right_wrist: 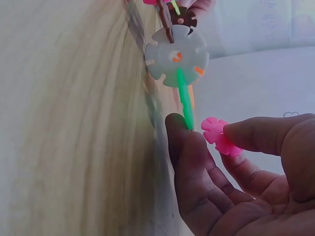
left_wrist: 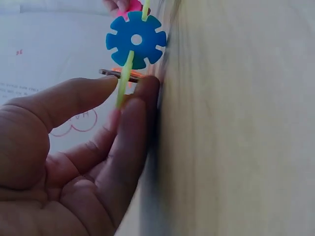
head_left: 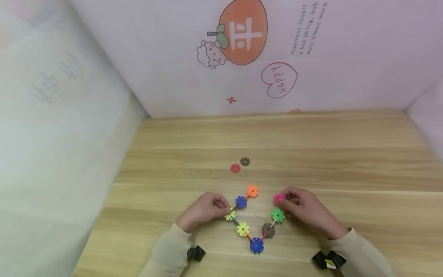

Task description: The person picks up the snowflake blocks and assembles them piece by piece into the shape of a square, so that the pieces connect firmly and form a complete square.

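A V-shaped chain of notched interlocking discs lies between the hands, with a blue disc [head_left: 257,245] at its near point. My left hand [head_left: 205,209] pinches a yellow disc [head_left: 230,215] on the chain's left arm. In the left wrist view, a blue disc [left_wrist: 152,43] slots crosswise into that yellow one. Between thumb and finger, my right hand [head_left: 308,209] holds a loose pink disc [right_wrist: 216,133]. Its other fingertips touch the green disc [right_wrist: 184,101] at the chain's right end, which joins a white disc [right_wrist: 192,51]. An orange disc [head_left: 253,191] ends the left arm.
Beyond the chain, a red disc [head_left: 235,168] and a brown disc [head_left: 245,161] lie flat on the wooden table [head_left: 346,154]. A printed white sheet [head_left: 173,57] stands at the back, and another pale sheet [head_left: 62,134] borders the left side.
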Available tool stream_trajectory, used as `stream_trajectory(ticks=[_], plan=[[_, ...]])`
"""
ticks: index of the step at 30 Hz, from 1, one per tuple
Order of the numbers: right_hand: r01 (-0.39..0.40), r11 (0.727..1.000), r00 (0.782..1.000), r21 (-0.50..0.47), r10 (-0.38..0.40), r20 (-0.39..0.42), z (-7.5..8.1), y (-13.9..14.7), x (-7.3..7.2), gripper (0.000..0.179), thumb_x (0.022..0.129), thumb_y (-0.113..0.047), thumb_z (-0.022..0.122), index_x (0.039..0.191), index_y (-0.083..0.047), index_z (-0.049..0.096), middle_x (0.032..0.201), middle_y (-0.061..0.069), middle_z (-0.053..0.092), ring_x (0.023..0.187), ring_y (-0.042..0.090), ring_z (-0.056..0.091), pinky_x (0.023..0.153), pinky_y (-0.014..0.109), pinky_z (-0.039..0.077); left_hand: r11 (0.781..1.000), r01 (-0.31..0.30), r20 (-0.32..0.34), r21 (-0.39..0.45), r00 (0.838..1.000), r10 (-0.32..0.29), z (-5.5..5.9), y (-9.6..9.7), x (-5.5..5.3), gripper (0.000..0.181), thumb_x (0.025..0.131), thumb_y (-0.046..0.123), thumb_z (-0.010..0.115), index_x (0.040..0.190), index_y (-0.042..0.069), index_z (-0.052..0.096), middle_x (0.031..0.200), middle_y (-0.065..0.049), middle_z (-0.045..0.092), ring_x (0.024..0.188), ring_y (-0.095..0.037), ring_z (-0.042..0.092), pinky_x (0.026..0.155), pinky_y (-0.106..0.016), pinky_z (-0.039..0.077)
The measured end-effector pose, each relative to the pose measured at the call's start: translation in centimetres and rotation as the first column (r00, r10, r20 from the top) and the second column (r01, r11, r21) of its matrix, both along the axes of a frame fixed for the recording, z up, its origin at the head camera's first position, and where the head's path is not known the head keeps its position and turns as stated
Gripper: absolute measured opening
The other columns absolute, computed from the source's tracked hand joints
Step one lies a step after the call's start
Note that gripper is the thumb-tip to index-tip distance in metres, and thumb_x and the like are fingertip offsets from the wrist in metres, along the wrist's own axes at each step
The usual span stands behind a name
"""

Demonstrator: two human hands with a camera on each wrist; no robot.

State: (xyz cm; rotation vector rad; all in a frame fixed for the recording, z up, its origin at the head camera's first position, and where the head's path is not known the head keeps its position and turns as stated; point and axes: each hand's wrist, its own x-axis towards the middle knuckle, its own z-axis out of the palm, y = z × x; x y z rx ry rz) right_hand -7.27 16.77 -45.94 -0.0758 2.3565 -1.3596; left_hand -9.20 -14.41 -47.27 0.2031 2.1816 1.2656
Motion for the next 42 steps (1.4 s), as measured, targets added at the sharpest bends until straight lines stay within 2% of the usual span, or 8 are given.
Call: stream_trajectory(ticks=[5,10,14,21,25,32,37,42], plan=[[-0.005,1.0,1.0,0.015,0.005,-0.006,0.1,-0.1,0.0,0.026,0.097,-0.031,0.063,0.104,-0.006,0.065,0.093,0.005,0.07,0.081,0.016,0.065,0.064,0.028,0.056,0.991,0.101,-0.115,-0.092,0.987,-0.111,0.8,0.1,0.6,0.009,0.088,0.02,0.074,0.089,0.011,0.074,0.08,0.003,0.07,0.071,-0.01,0.061,0.067,-0.025,0.051],[-0.003,1.0,1.0,0.004,0.003,0.0,0.2,0.1,0.1,0.025,0.097,-0.028,0.064,0.106,-0.005,0.065,0.095,0.007,0.07,0.082,0.017,0.067,0.064,0.028,0.057,0.977,0.169,-0.145,-0.128,0.972,-0.187,1.3,0.0,1.2,0.009,0.088,0.019,0.074,0.087,0.011,0.078,0.078,0.003,0.073,0.068,-0.004,0.06,0.065,-0.022,0.051],[-0.002,1.0,1.0,-0.012,0.002,0.005,0.2,0.0,0.1,0.025,0.097,-0.026,0.063,0.107,-0.003,0.064,0.096,0.007,0.07,0.083,0.016,0.068,0.065,0.027,0.058,0.974,0.195,-0.128,-0.119,0.969,-0.21,1.4,-0.1,1.5,0.01,0.088,0.018,0.073,0.084,0.011,0.079,0.071,0.001,0.073,0.063,-0.004,0.059,0.061,-0.02,0.048],[0.001,0.999,1.0,0.036,0.0,-0.018,0.2,-1.0,-0.4,0.024,0.097,-0.028,0.064,0.105,-0.006,0.065,0.091,0.005,0.07,0.075,0.016,0.066,0.06,0.029,0.056,0.978,0.198,-0.012,-0.064,0.98,-0.199,1.5,-0.1,1.6,0.008,0.089,0.017,0.073,0.087,0.011,0.077,0.066,-0.002,0.071,0.058,-0.009,0.063,0.055,-0.02,0.048],[-0.009,0.998,0.999,0.062,0.012,-0.04,0.0,-1.6,-0.7,0.023,0.096,-0.03,0.065,0.103,-0.008,0.066,0.084,0.004,0.067,0.068,0.016,0.061,0.056,0.028,0.053,0.977,0.198,-0.044,-0.081,0.978,-0.202,1.5,-0.1,0.9,0.01,0.091,0.019,0.07,0.09,0.011,0.077,0.069,0.001,0.071,0.062,-0.009,0.062,0.06,-0.021,0.049],[-0.071,0.985,0.961,0.159,0.11,-0.253,-0.7,-2.2,-0.6,0.008,0.091,-0.024,0.07,0.095,-0.017,0.071,0.084,-0.007,0.068,0.071,0.007,0.058,0.062,0.021,0.05,0.987,0.116,-0.144,-0.107,0.981,-0.131,1.5,1.9,-1.7,0.018,0.093,0.024,0.068,0.101,0.009,0.075,0.084,0.002,0.074,0.074,-0.008,0.064,0.067,-0.025,0.053],[-0.109,0.977,0.933,0.185,0.165,-0.32,-1.0,-2.8,-0.4,0.005,0.089,-0.021,0.073,0.093,-0.019,0.072,0.086,-0.01,0.072,0.073,0.0,0.061,0.066,0.02,0.052,0.984,0.132,-0.158,-0.123,0.976,-0.151,1.3,3.5,-2.8,0.022,0.092,0.026,0.07,0.105,0.008,0.074,0.094,0.0,0.075,0.078,-0.006,0.064,0.069,-0.024,0.053],[-0.124,0.971,0.925,0.205,0.188,-0.33,-0.9,-3.2,-0.4,0.005,0.087,-0.02,0.075,0.092,-0.02,0.073,0.085,-0.01,0.072,0.074,0.0,0.062,0.068,0.02,0.052,0.983,0.144,-0.134,-0.11,0.978,-0.158,1.3,4.2,-3.1,0.024,0.091,0.025,0.071,0.108,0.008,0.074,0.098,-0.001,0.075,0.079,-0.008,0.065,0.07,-0.025,0.054]])
